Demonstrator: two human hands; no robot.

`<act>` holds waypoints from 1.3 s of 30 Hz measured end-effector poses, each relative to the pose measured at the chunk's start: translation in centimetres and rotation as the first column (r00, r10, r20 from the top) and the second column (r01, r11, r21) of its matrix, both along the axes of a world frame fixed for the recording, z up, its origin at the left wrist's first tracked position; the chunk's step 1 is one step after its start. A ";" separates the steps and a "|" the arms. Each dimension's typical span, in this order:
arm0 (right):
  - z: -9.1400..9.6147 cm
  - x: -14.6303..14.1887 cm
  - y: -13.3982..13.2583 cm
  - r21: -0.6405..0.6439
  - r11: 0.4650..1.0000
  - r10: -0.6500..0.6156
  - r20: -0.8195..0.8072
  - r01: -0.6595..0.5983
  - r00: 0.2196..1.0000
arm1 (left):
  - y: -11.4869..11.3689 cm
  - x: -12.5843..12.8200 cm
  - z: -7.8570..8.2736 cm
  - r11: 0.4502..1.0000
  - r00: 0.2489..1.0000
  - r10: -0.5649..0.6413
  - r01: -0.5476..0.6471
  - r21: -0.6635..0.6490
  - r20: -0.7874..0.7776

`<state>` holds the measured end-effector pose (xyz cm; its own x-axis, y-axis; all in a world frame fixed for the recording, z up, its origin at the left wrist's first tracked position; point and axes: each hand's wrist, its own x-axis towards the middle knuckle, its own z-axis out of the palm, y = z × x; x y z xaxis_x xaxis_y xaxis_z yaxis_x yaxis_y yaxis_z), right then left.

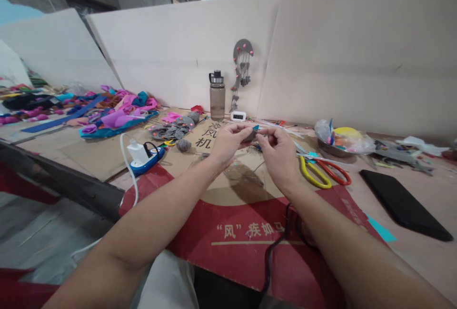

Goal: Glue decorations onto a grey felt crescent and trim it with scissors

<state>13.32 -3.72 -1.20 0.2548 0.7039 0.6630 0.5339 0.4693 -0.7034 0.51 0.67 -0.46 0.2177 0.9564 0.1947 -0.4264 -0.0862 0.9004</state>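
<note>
Both of my hands meet above the middle of the cardboard, fingertips closed in a pinch. Between them is a small dark grey felt piece (251, 136) with a bit of teal at its top. My left hand (226, 146) pinches it from the left, and my right hand (281, 159) grips its right side. The fingers hide much of its shape. Under the hands lies a red and tan cardboard sheet (228, 211) with printed characters. Right of my right hand are scissors handles, a yellow one (316, 174) and a red one (335, 172).
Grey felt pieces (173, 130) and a yarn ball (183, 145) lie left. Behind stand a water bottle (217, 97) and a small digital display (238, 116). A blue power strip (147, 162), metal bowl (333, 149) and black phone (403, 202) flank the cardboard. Grey hanging decoration (243, 48) is on the board.
</note>
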 end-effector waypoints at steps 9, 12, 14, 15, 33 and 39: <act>0.1 0.1 0.3 -0.048 0.999 0.012 -0.140 -0.019 0.990 | 0.0 0.2 -0.3 0.998 1.000 -0.006 0.007 0.060 -0.018; 0.0 0.1 0.5 -0.047 0.999 0.018 -0.166 -0.026 0.986 | 0.1 0.2 -0.4 0.997 0.999 -0.014 0.017 0.080 -0.030; -0.1 0.2 0.5 -0.045 0.999 0.022 -0.175 -0.030 0.984 | 0.1 0.2 -0.5 0.995 0.999 -0.026 0.030 0.092 -0.040; -0.1 0.2 0.5 -0.046 0.998 0.024 -0.179 -0.033 0.984 | 0.1 0.2 -0.5 0.995 0.999 -0.030 0.034 0.098 -0.045; 0.0 1.7 1.0 -0.159 0.937 0.268 -0.245 -0.311 0.932 | 0.6 -1.1 0.4 0.986 0.978 -0.149 0.157 0.048 -0.148; 0.1 1.8 1.3 -0.130 0.930 0.308 -0.239 -0.345 0.921 | 0.9 -1.6 0.6 0.971 0.965 -0.211 0.225 0.079 -0.157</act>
